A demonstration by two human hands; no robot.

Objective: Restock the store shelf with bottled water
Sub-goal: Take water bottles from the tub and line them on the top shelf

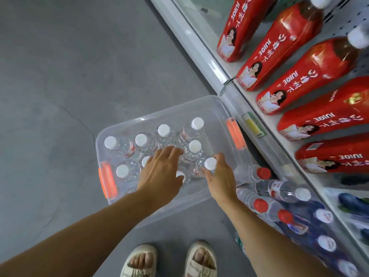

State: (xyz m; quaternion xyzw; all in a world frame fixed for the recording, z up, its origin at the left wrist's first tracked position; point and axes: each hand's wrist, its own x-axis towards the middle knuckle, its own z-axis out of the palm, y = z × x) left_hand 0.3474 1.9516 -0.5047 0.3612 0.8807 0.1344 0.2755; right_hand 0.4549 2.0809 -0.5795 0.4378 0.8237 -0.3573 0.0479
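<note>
Right hand curls round 1 white-capped bottle in the bin; left hand reaches in, loosely spread, empty. Better grip below the cap.

Red-labelled juice bottles in a row; grey floor; pale sandals.

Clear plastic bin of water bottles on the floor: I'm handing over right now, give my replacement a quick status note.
Left hand: reaching into the clear plastic storage bin with orange latches, fingers spread over the white-capped clear water bottles, gripping nothing.
Right hand: gripping the neck of one white-capped bottle near the bin's right side, not yet lifted out.
Bin sits on the grey floor against the white metal shelf.
Done: some water bottles already lie on the lower shelf.
Left: about ten bottles remain standing in the bin.
</note>
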